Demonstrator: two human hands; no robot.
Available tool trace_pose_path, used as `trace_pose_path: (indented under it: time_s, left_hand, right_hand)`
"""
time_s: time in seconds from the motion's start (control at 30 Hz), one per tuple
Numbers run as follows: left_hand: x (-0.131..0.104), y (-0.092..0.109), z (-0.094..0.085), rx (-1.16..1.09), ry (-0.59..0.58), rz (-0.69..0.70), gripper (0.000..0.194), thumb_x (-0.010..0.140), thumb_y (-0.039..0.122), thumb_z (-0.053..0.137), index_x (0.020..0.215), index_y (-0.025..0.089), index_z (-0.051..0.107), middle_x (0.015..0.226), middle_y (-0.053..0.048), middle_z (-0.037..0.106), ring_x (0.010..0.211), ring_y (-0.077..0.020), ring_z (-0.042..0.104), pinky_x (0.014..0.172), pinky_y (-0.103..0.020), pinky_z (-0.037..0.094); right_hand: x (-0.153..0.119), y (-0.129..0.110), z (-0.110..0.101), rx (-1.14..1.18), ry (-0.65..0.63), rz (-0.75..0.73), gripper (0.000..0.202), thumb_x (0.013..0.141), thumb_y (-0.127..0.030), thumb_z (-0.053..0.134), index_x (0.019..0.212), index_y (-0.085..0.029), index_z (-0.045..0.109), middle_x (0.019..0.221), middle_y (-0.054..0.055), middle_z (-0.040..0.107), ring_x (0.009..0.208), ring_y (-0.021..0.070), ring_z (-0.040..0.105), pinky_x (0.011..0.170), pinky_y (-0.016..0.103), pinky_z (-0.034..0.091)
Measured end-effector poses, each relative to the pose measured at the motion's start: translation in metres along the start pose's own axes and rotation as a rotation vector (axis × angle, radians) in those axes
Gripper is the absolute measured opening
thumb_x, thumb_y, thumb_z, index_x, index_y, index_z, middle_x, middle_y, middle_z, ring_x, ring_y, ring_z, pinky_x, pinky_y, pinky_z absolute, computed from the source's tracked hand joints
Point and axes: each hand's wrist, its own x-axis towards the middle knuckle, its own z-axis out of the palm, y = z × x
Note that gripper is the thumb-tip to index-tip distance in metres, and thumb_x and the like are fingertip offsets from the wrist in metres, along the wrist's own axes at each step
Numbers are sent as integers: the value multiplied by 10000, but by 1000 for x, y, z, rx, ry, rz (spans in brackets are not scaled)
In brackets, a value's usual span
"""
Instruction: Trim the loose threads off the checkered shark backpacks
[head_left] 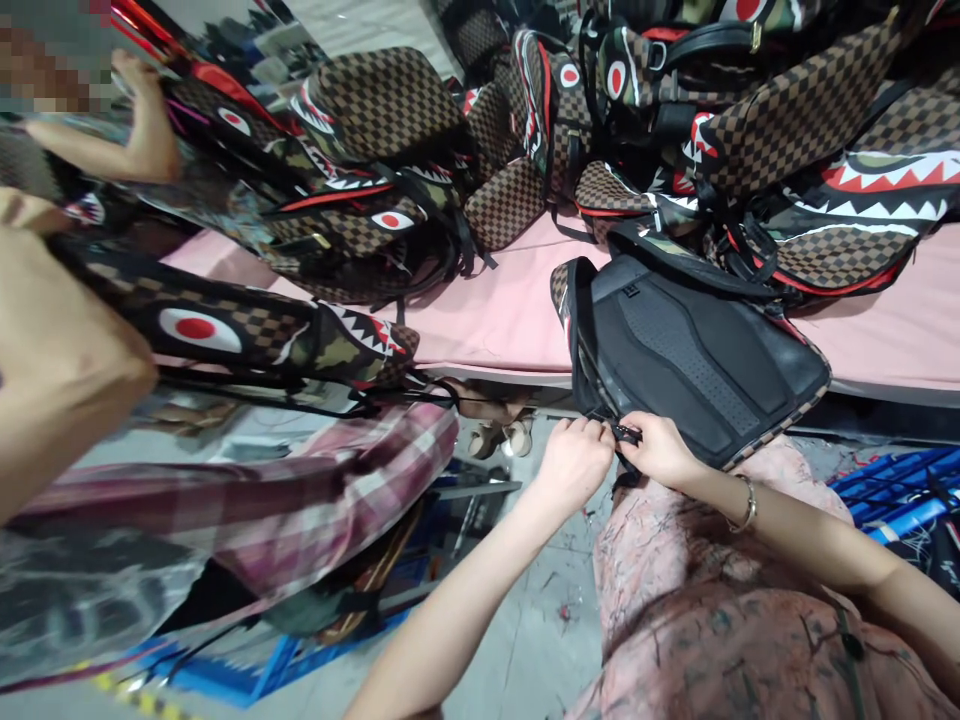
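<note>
A backpack (697, 340) lies with its black padded back panel facing up, its lower part over the table edge near my lap. Just in front of its lower left corner, my left hand (576, 460) is closed around a black strap, mostly hidden under the fingers. Close beside it, my right hand (660, 450) pinches a small black buckle (626, 433) on that strap. Both hands are almost touching. A shoulder strap (690, 262) arches along the backpack's top edge.
A pink-covered table (495, 325) carries several checkered and camouflage backpacks (382, 215) with shark-mouth prints. At the left, a co-worker in plaid (300, 500) sits close by with another shark-print backpack (202, 325). Blue metal frames (900, 490) stand at lower right and lower left.
</note>
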Motion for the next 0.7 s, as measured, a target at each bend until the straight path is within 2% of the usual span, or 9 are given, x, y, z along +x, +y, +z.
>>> trace_pose_path:
  time_s: [0.07, 0.17, 0.23, 0.33, 0.47, 0.57, 0.7]
  left_hand:
    - [4, 2, 0, -50, -60, -1, 211, 805, 93, 433, 866, 77, 634, 772, -133, 647, 766, -257, 610, 670, -370, 428]
    - [5, 0, 11, -246, -125, 16, 212, 785, 128, 446, 852, 91, 644, 794, -133, 657, 741, -238, 624, 662, -341, 450]
    - [3, -4, 22, -444, -112, 1, 226, 767, 126, 452, 861, 110, 657, 824, -118, 673, 760, -215, 631, 674, -303, 458]
    - [-3, -12, 37, -731, -29, -74, 264, 771, 126, 439, 876, 155, 679, 850, -79, 694, 785, -181, 634, 704, -262, 454]
    - [-6, -22, 45, -1016, -124, -122, 242, 777, 190, 466, 807, 180, 707, 716, -36, 697, 657, -159, 632, 607, -221, 436]
    - [-3, -26, 44, -1064, -153, -155, 218, 693, 146, 540, 810, 201, 716, 655, 2, 687, 621, -147, 619, 570, -192, 399]
    - [2, -28, 40, -1076, -200, -103, 201, 654, 137, 557, 759, 188, 720, 585, 19, 655, 563, -129, 580, 536, -179, 364]
  right_hand:
    - [-2, 3, 1, -4, -2, 3, 164, 694, -79, 559, 830, -124, 637, 785, 65, 672, 706, 168, 603, 666, 243, 433]
    - [-4, 6, 2, 46, -12, -30, 209, 679, -74, 573, 869, -141, 627, 833, 61, 673, 755, 170, 606, 704, 250, 437]
    - [-5, 8, 4, 101, -6, -55, 215, 677, -89, 583, 875, -169, 608, 841, 39, 666, 764, 162, 600, 713, 252, 438]
    - [-9, 10, 7, 172, 15, -46, 213, 692, -134, 578, 891, -201, 537, 779, -2, 619, 713, 147, 583, 673, 252, 441]
    - [-17, 16, 11, 204, -16, -145, 220, 712, -109, 516, 893, -218, 451, 773, -13, 563, 739, 145, 574, 679, 257, 434]
    - [-21, 22, 14, 229, -36, -194, 237, 716, -88, 482, 904, -223, 431, 800, -3, 559, 774, 145, 576, 695, 257, 437]
    - [-21, 28, 14, 222, -29, -241, 296, 697, -59, 457, 941, -223, 417, 819, 5, 563, 786, 148, 575, 703, 254, 438]
